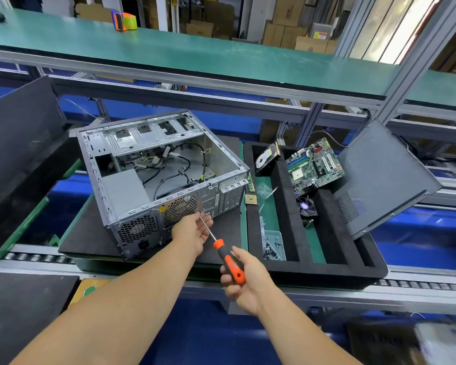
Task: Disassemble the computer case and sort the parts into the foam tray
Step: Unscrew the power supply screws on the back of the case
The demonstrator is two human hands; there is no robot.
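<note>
Black mat (90, 233) under open grey computer case (158, 177); right hand (244, 283) fingers grip screwdriver (225, 255); left hand (192, 231) relaxed.

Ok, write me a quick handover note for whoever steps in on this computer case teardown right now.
Right hand grips the orange screwdriver, tip at the case's rear panel. Left hand is open beside the shaft, at the rear panel by the fan grille.
Computer case lies open on the black mat, power supply and cables still inside.
Done: in the foam tray are the hard drive, motherboard, cooler fan and loose screws; the side panel leans on the tray's right side.
Left: finish the rear screws, then pull the power supply and cables and sort them.
</note>
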